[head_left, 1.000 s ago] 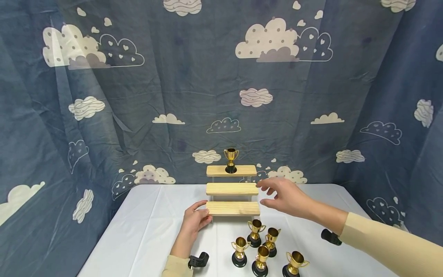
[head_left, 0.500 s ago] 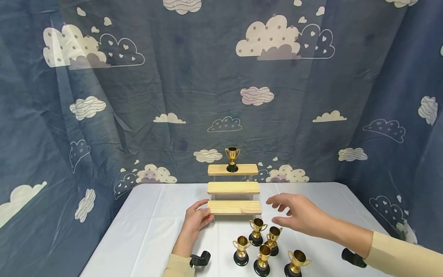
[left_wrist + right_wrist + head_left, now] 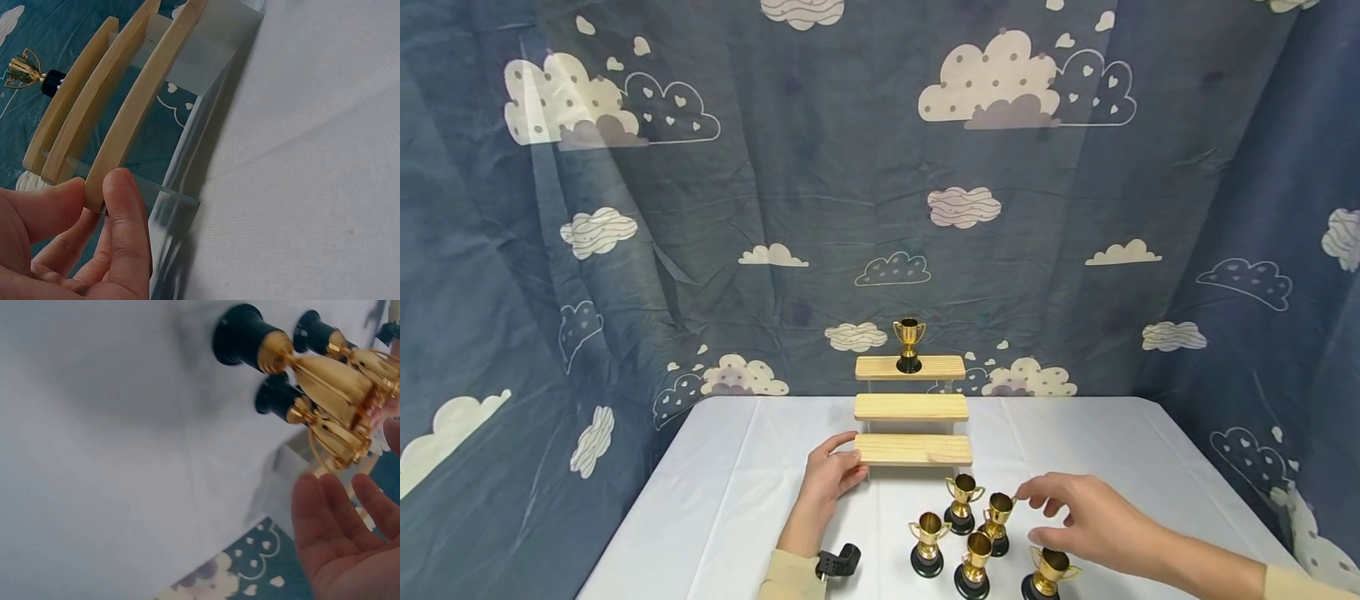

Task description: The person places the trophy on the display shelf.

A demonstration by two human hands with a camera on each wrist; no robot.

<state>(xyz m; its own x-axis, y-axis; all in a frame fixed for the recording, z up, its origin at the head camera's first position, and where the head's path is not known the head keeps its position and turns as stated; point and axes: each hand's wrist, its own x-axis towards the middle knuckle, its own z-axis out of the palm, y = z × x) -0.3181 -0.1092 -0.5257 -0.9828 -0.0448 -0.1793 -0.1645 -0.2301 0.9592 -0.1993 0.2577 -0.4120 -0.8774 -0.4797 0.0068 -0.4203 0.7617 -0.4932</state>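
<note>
A three-tier stand with wooden boards and clear side panels stands on the table. My left hand (image 3: 826,483) pinches the left end of its lowest board (image 3: 913,451); in the left wrist view, thumb and finger (image 3: 127,212) close on that board end. One gold trophy cup (image 3: 908,344) with a black base stands on the top board (image 3: 876,367). My right hand (image 3: 1097,521) holds nothing. Its fingers are loosely bent, thumb apart, over the front right trophy (image 3: 1049,575) and beside another trophy (image 3: 998,523). In the right wrist view, its fingers (image 3: 325,519) lie just below several trophies.
Three more trophies, a rear one (image 3: 962,502), a left one (image 3: 928,543) and a front one (image 3: 975,565), stand upright before the stand. The middle board (image 3: 912,407) bears nothing. A white cloth covers the table (image 3: 737,500); a blue cloud-print curtain (image 3: 820,167) hangs behind.
My right hand has moved from the stand's right side toward the person and rightward, down to the trophies. The left hand has kept its grip on the lowest board. The head view has shifted slightly.
</note>
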